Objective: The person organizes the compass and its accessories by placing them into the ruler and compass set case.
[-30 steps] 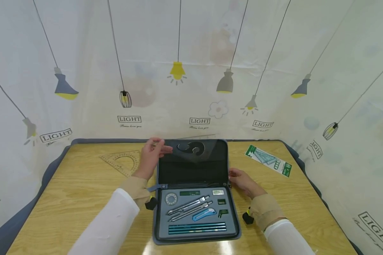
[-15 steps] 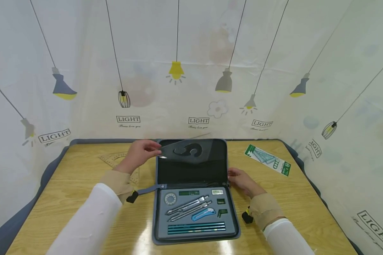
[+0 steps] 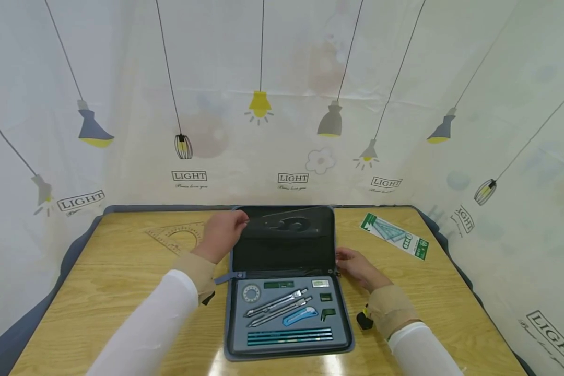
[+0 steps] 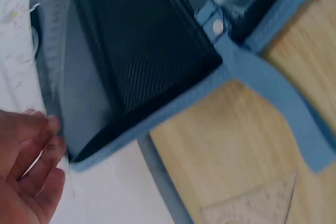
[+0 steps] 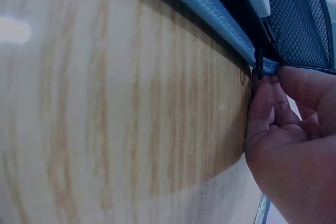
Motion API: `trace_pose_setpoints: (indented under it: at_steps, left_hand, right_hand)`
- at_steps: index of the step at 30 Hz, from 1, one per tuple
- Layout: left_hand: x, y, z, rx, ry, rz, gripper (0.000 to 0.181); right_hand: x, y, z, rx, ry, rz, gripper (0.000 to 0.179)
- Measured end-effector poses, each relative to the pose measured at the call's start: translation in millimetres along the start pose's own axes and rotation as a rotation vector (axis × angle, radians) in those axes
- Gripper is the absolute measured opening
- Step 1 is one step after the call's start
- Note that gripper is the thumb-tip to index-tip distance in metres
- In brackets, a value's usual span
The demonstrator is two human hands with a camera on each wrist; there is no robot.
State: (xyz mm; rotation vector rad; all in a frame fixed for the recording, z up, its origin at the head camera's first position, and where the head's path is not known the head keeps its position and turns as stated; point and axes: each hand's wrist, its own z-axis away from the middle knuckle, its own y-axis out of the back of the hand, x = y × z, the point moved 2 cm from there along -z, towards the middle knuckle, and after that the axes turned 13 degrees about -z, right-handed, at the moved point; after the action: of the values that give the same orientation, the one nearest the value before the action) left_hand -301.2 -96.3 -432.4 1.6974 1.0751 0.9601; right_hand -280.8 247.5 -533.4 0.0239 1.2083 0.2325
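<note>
A blue-grey zip case [image 3: 229, 334] lies unfolded on the table, its black mesh-pocketed lid [image 3: 284, 256] toward the wall. My left hand [image 3: 223, 235] pinches the left end of a clear set square [image 3: 272, 222] with curved cut-outs. The set square lies over the upper part of the lid; in the left wrist view, its graduated edge [image 4: 58, 51] runs along the lid. My right hand [image 3: 359, 269] pinches the case's right edge by the hinge, thumb and fingers close to the zip pull [image 5: 259, 64].
The case's grey tray holds compasses [image 3: 277, 303], a blue cutter [image 3: 301, 316], several pencils [image 3: 290, 337], an eraser [image 3: 320, 283] and small green pieces. A clear protractor triangle [image 3: 176, 237] lies left of the lid, a green-and-white ruler packet [image 3: 395, 236] at the right.
The left hand moved left, then back right. The set square's edge, which stuck up above the lid's top, has come down within the lid's outline. The right hand kept its place.
</note>
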Motion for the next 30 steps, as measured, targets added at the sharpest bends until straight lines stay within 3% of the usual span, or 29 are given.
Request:
trace_pose_setpoints:
  at_steps: [3, 6, 11, 16, 23, 30]
  left_hand:
    - [11.0, -4.0, -1.6, 0.055, 0.002, -0.007, 0.011]
    - [20.7, -10.0, -3.2, 0.066, 0.002, -0.011, 0.010]
    - [30.8, -19.7, -8.3, -0.011, 0.071, -0.013, 0.012]
    - [32.9, -20.3, -9.5, -0.079, 0.126, -0.006, 0.015]
    - [25.3, -19.7, -7.2, -0.099, 0.154, -0.007, 0.016]
    - [28.1, -24.5, -5.3, -0.154, 0.140, -0.006, 0.016]
  right_hand:
    - [0.4, 1.1, 0.5, 0.001, 0.007, 0.000, 0.034]
    - [1.1, 1.3, 1.1, -0.005, 0.018, -0.006, 0.034]
    - [2.0, 0.1, 1.7, 0.004, 0.014, -0.013, 0.034]
    - [2.7, 0.3, -0.8, 0.010, -0.010, -0.020, 0.035]
    - [2.1, 0.6, -3.9, 0.034, -0.026, -0.006, 0.034]
    - [2.5, 0.9, -0.9, 0.029, -0.020, 0.010, 0.034]
